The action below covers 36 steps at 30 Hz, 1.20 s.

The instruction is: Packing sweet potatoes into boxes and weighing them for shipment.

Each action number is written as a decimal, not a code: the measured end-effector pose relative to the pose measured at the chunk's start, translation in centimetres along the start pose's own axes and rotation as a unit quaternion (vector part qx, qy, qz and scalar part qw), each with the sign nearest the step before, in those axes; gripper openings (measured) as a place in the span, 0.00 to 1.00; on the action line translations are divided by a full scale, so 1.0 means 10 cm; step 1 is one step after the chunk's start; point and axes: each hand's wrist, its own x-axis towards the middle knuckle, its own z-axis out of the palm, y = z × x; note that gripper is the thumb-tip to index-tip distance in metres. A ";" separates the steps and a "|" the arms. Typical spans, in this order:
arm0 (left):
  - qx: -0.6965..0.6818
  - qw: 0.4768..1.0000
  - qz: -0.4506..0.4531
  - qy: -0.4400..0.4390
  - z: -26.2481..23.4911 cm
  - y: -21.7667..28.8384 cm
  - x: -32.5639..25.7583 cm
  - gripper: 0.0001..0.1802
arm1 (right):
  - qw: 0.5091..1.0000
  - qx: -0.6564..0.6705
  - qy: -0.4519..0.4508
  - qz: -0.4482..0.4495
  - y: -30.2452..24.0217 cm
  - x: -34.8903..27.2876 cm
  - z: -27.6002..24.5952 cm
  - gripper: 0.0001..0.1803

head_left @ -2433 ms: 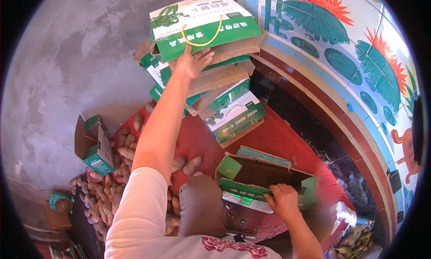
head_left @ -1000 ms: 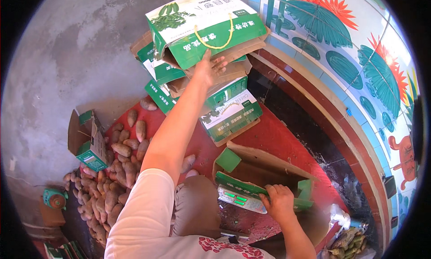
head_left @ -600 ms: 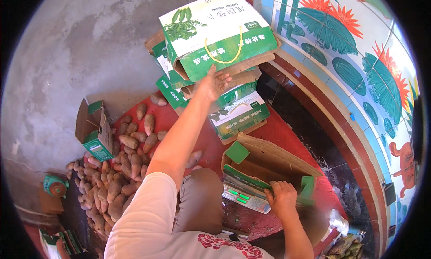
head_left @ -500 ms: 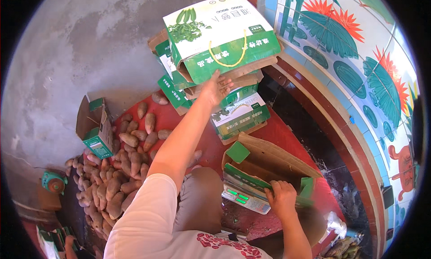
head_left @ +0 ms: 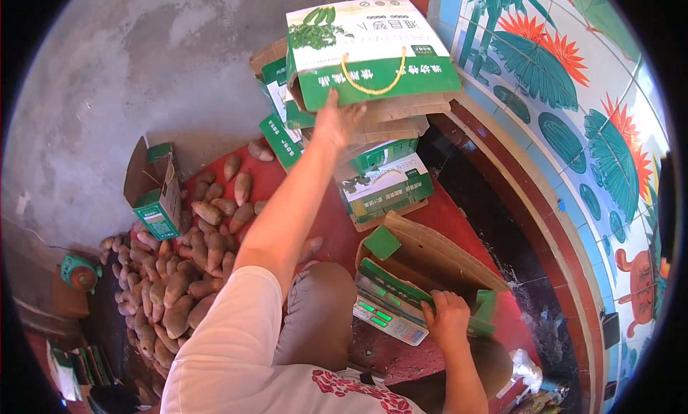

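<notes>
Heaped at left, brown-skinned tubers (head_left: pixel 175 288), partly over a red floor covering (head_left: pixel 455 220). Just beyond, near a mottled gray surface (head_left: pixel 179 55), 1 small open carton (head_left: pixel 163 213). Further left, 1 teal rounded device (head_left: pixel 80 273) on a brown block (head_left: pixel 70 301). At right, a tiled wall (head_left: pixel 602 77) with painted red-orange flowers (head_left: pixel 522 28) and green leaves (head_left: pixel 562 138). Low at right, a crumpled white plastic bag (head_left: pixel 527 371).

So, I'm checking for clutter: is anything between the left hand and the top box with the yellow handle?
Nothing visible: the left hand is right at the near edge of the top box, thumb against its green side. The other stacked boxes sit below.
</notes>
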 end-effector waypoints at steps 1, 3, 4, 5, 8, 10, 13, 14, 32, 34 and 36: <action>0.011 0.999 0.030 0.004 0.10 0.13 0.01 0.25 | 1.000 0.000 -0.002 0.000 0.00 0.00 0.00 0.14; 0.006 0.995 0.080 -0.067 0.16 0.46 0.10 0.25 | 1.000 0.003 -0.001 -0.002 -0.02 0.02 0.01 0.14; -0.020 0.989 0.104 -0.101 0.20 0.67 0.15 0.24 | 1.000 0.006 -0.004 -0.004 -0.03 0.04 0.01 0.14; -0.046 0.982 0.125 -0.135 0.27 0.86 0.16 0.24 | 1.000 0.002 0.000 -0.005 -0.03 0.05 0.01 0.14; -0.024 0.967 0.207 -0.146 0.65 1.45 -0.22 0.20 | 1.000 -0.006 -0.001 -0.005 -0.02 0.03 -0.01 0.14; -0.028 0.954 0.249 -0.162 0.56 1.95 -0.38 0.20 | 1.000 0.000 -0.002 -0.009 -0.03 0.03 -0.02 0.14; -0.036 0.951 0.288 -0.107 0.48 2.45 -0.91 0.21 | 1.000 0.000 -0.004 -0.011 -0.04 0.04 -0.02 0.14; 0.003 0.938 0.341 -0.065 0.47 2.58 -1.18 0.22 | 1.000 -0.004 -0.011 -0.010 -0.05 0.03 -0.02 0.14; 0.314 0.877 0.159 0.328 -1.62 3.08 -1.68 0.16 | 1.000 -0.010 0.015 -0.001 -0.06 0.00 0.02 0.13; 0.361 0.860 0.107 0.344 -1.78 2.77 -1.42 0.15 | 1.000 -0.011 0.016 0.003 -0.06 0.01 0.02 0.13; 0.393 0.850 0.072 0.343 -1.95 2.52 -1.13 0.14 | 1.000 -0.006 0.028 0.002 -0.07 0.01 0.03 0.13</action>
